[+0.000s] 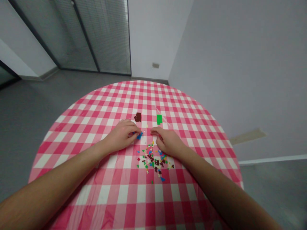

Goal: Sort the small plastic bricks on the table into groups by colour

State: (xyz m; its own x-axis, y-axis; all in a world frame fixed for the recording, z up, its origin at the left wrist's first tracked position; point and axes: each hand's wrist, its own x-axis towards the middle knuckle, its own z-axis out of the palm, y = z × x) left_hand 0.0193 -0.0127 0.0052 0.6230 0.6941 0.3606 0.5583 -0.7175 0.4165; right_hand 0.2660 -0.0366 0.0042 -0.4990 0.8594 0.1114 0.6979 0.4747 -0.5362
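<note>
My left hand (pixel 124 134) is near the middle of the table, its thumb and fingertips closed around small blue building bricks (pixel 139 136). Part of the blue is hidden behind those fingers. Across a narrow gap, my right hand (pixel 169 140) rests with its fingers bent and the thumb apart from them; I see nothing held there. Between and below my hands lies a loose pile of tiny bricks (pixel 157 162) in brown, green, blue, yellow, white and red. Just beyond my left hand is a dark brown block of bricks (pixel 138 117). A bright green block (pixel 159 119) lies beyond my right hand.
The round table wears a red and white checked cloth (pixel 96 191). A grey wall (pixel 240 64) rises on the right. Glass partitions with blinds (pixel 112 38) stand behind the table, and a socket plate (pixel 155 65) is on the back wall.
</note>
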